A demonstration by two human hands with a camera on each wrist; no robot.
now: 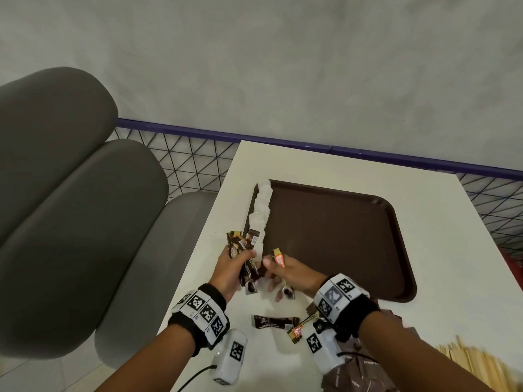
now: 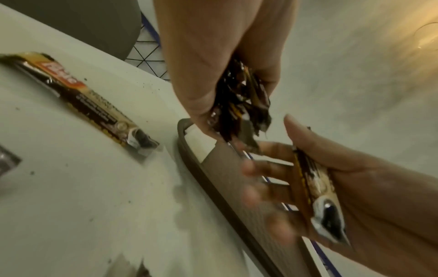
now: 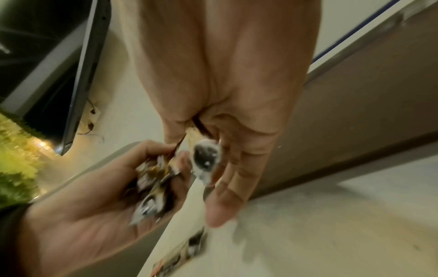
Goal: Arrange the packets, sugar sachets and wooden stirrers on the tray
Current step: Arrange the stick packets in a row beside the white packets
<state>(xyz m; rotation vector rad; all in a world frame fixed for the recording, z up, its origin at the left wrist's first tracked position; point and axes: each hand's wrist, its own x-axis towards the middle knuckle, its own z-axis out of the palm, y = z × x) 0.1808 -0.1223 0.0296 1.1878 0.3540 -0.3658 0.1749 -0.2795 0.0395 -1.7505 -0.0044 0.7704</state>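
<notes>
Beside the near left corner of the brown tray (image 1: 339, 236), my left hand (image 1: 240, 258) grips a bundle of several dark coffee packets (image 1: 244, 247). My right hand (image 1: 276, 271) is just to its right and holds a single packet with an orange label (image 1: 278, 257) between thumb and fingers. The left wrist view shows the bundle (image 2: 241, 105) and the single packet (image 2: 315, 187). White sugar sachets (image 1: 261, 210) lie in a row along the tray's left side. Two loose packets (image 1: 274, 321) lie on the white table. Wooden stirrers (image 1: 475, 363) are piled at the lower right.
A pile of brown paper packets (image 1: 359, 372) lies under my right forearm. A grey cushioned bench (image 1: 85, 207) stands to the left of the table. A wire mesh rail with a purple bar (image 1: 198, 165) runs behind the table.
</notes>
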